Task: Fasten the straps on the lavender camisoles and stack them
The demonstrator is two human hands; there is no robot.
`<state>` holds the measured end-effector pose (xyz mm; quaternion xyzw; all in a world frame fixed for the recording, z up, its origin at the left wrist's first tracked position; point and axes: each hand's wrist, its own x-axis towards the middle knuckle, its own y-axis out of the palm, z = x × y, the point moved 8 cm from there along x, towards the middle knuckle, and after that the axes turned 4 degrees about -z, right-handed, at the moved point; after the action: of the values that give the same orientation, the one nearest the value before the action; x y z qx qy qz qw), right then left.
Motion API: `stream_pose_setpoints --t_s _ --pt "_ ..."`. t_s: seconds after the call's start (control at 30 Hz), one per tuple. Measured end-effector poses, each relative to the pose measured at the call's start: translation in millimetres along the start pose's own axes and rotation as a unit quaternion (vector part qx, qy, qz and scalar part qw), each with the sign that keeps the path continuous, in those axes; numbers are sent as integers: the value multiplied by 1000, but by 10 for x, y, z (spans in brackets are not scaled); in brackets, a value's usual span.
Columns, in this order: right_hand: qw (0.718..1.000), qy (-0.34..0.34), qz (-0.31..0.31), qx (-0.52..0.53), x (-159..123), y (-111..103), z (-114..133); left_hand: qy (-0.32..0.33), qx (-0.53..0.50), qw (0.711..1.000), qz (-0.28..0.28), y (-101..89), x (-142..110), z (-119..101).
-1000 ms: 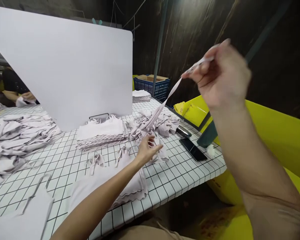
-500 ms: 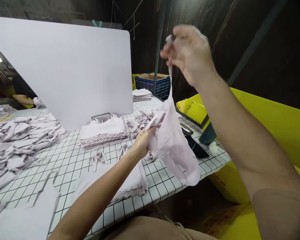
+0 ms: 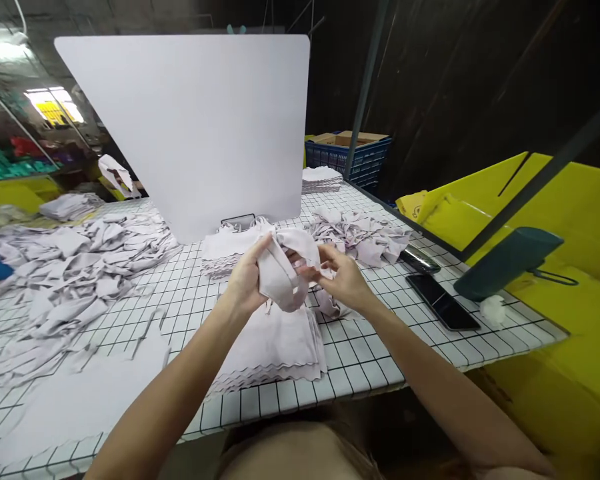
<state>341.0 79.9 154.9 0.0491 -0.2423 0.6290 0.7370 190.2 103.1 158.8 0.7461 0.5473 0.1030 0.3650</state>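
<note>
change: right hand (image 3: 343,280) has dropped from high in the upper frame to table height at centre; pale garment (image 3: 285,270) no longer hangs stretched, now bunched between both hands.
left hand (image 3: 247,280): forearm enters from lower left, fingers clamped on the garment's left side.
right hand: forearm enters from lower right, fingers pinching the garment's right edge.
garment: crumpled, long axis roughly left-right, held just above the flat stack (image 3: 275,347) on the grid table (image 3: 360,363).
nearby: phone (image 3: 443,310) right of centre.

No readable txt, labels, brands or nos. anywhere; yellow sign in bkgd too blurred to read.
</note>
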Motion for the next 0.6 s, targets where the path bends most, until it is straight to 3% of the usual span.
stream_pose_setpoints --t_s 0.07,0.17,0.23,0.33,0.43,0.53,0.6 --pt "991 78 37 103 108 80 -156 36 68 997 30 -93 -2 -140" --pt "938 195 59 280 236 100 -268 38 238 968 75 -299 4 -248" --pt "901 248 64 350 282 108 -264 20 344 936 76 -488 10 -261" --pt "870 287 59 396 306 153 -219 26 443 895 46 -724 10 -270" --pt "858 314 58 402 281 248 -219 82 521 849 7 -854 -7 -268" --pt "858 329 81 385 261 329 -249 205 608 766 -32 -891 -57 -337" --pt "871 306 97 373 291 333 -234 280 636 719 -21 -873 -99 -358"
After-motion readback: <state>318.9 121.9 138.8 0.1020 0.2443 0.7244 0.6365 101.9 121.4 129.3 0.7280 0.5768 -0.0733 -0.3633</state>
